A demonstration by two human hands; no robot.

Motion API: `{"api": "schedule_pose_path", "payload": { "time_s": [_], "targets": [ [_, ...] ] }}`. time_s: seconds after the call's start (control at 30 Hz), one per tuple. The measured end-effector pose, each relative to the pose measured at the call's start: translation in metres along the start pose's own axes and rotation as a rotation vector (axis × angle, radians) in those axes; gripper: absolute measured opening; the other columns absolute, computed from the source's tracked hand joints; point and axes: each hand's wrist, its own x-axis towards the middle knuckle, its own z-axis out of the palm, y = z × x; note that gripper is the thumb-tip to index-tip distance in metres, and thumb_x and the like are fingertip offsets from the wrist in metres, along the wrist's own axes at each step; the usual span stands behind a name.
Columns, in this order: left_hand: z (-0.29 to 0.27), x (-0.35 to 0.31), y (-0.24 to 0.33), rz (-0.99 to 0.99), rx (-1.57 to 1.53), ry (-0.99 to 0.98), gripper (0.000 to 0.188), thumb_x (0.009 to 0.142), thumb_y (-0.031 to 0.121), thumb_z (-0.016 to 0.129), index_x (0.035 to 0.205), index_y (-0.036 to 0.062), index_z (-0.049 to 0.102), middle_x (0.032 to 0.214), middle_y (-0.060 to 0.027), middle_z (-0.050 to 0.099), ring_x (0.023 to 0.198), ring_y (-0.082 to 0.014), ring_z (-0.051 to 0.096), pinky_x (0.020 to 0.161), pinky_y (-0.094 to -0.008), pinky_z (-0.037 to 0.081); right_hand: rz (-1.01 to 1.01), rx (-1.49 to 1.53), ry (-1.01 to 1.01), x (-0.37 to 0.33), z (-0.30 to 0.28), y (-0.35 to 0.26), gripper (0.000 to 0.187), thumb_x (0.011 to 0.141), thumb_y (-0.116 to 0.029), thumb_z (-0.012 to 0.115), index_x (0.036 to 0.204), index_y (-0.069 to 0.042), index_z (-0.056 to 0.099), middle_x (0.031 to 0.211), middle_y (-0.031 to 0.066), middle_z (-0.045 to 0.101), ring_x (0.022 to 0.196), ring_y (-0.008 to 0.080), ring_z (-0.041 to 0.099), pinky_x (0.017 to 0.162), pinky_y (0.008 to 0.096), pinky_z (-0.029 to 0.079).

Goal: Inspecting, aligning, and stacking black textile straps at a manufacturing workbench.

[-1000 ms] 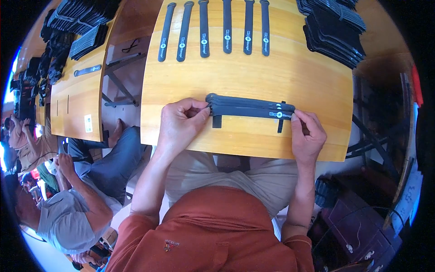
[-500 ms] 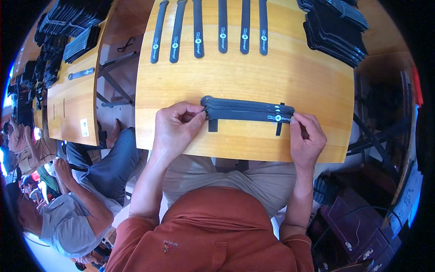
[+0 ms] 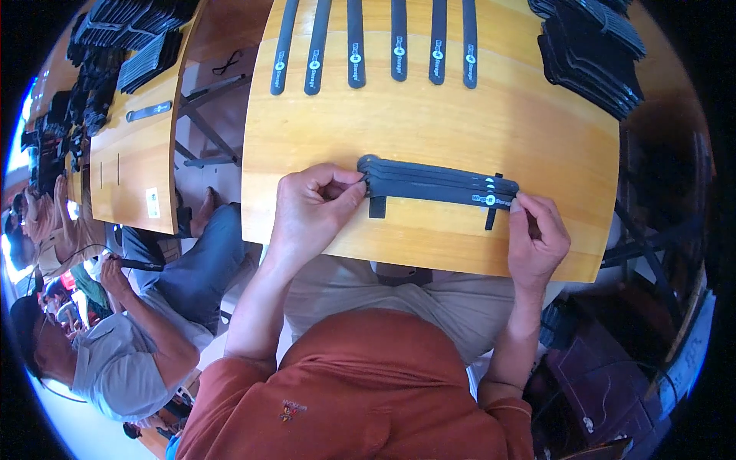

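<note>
A small overlapping stack of black storage straps point(image 3: 429, 184) lies crosswise on the table near its front edge. My left hand point(image 3: 316, 207) pinches the stack's left end, beside the rounded tips. At the other end my right hand point(image 3: 539, 236) has thumb and fingertips closed on the corner of the nearest strap, just past its white printed mark. Two short black strips, a left one point(image 3: 377, 208) and a right one point(image 3: 490, 220), stick out from beneath the stack toward me. The fingertips partly hide both ends.
Several single black straps point(image 3: 356, 46) lie in a row at the table's point(image 3: 307, 126) far side. Folded black bundles point(image 3: 586, 65) are piled at the far right corner. On the left stands another table point(image 3: 138, 184) with more black stacks, and a seated person point(image 3: 123, 360) beside it.
The whole view has shifted, so the table and hands appear farther right. Both hands keep their pinch on the strap ends, and the stack looks nearly the same.
</note>
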Motion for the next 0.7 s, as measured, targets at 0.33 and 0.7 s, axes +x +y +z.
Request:
{"api": "schedule_pose_path", "payload": {
  "time_s": [0.33,0.7],
  "targets": [
    [0.0003,0.0007,-0.0027,0.074,0.018,-0.006,0.006,0.092,0.000,0.072,0.096,-0.0042,0.072,0.074,-0.0026,0.069,0.062,-0.0042,0.059,0.055,-0.0197,0.047,0.003,0.000,-0.017,0.0007,-0.0004,-0.0014,0.012,0.087,0.005,0.069,0.098,0.003,0.072,0.089,0.0112,0.070,0.073,0.0138,0.064,0.061,0.0241,0.049],
    [0.0013,0.0005,-0.0030,0.023,0.003,0.015,0.008,0.088,-0.001,0.073,0.095,-0.0045,0.074,0.075,-0.0032,0.071,0.066,-0.0043,0.061,0.060,-0.0208,0.049,0.007,0.007,-0.005,0.0003,0.0007,-0.0018,0.011,0.087,0.005,0.071,0.097,0.002,0.072,0.086,0.0091,0.068,0.067,0.0107,0.061,0.056,0.0229,0.046]
  ]
}}
